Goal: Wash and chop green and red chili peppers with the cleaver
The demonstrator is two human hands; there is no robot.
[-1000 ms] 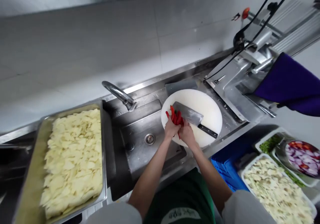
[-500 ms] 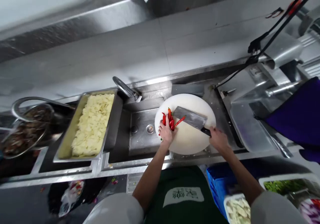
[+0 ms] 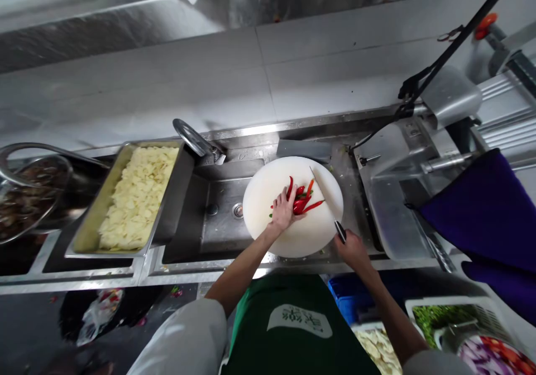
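Observation:
On a round white cutting board [image 3: 270, 177] lies a small pile of red chili peppers [image 3: 299, 206], some with green stems. My left hand [image 3: 283, 213] is over the pile's near left side, its fingers curled onto the peppers and holding them against the board. In my right hand [image 3: 352, 249] is the black handle of a cleaver [image 3: 322, 191]. Its blade stands upright, seen nearly edge-on, to the right of the peppers. One pepper points toward the blade, with a small gap between them.
The board sits over the right part of a steel sink [image 3: 226, 213], behind which rises a faucet [image 3: 196, 140]. To the left is a deep steel pan [image 3: 167, 207] of pale slices. A clear plastic container [image 3: 389, 219] and a purple cloth [image 3: 473, 213] are at the right.
The cleaver has turned from lying flat beside the peppers to standing on edge, and has moved off to their right. My left hand has gathered the peppers toward the board's middle.

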